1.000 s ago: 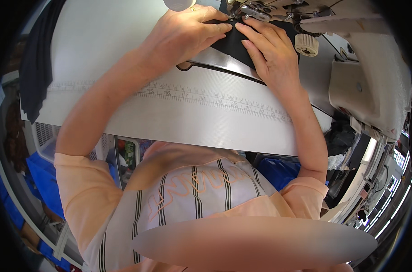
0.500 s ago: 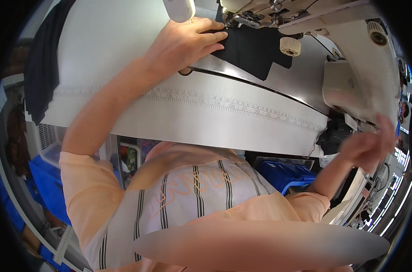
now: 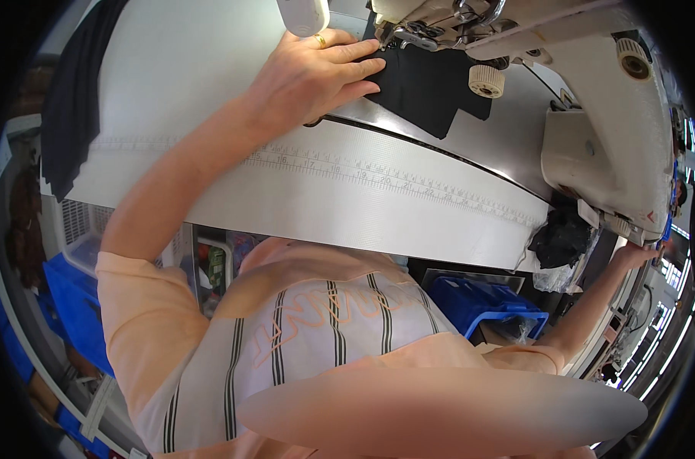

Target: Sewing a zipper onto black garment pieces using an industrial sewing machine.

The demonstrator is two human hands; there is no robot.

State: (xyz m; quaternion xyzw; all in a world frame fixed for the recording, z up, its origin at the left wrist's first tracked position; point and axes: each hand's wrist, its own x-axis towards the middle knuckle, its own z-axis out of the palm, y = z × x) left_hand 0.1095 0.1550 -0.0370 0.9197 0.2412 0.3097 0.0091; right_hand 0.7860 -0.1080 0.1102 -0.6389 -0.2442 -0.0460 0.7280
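One flat piece of black fabric [image 3: 428, 88] is lying on the smooth grey bed of one cream-coloured industrial sewing machine [image 3: 592, 99], with its far edge tucked under the metal presser foot assembly [image 3: 420, 34]. The left hand [image 3: 317, 76] is resting palm down on the near left corner of that fabric, its fingers [image 3: 359, 69] lying straight and close together, pressing the cloth flat rather than pinching it; one gold ring is showing on one finger. Most of the fabric is spreading out to the right of the fingertips, uncovered.

The right hand [image 3: 636, 255] is reaching well away from the fabric, out past the right end of the machine, touching the machine's lower right edge; it is too small and too far toward the rim to tell whether it is spread or closed.

Two round cream knobs are showing on the machine: one ribbed knob [image 3: 485, 80] is sitting just beside the fabric's right edge, and one larger knob [image 3: 633, 60] is standing on the machine body farther right. One white table [image 3: 210, 61] with a printed ruler strip [image 3: 393, 180] along its near edge is carrying the machine. One dark cloth [image 3: 76, 99] is hanging over the table's left end. One blue plastic bin [image 3: 485, 302] is sitting under the table.
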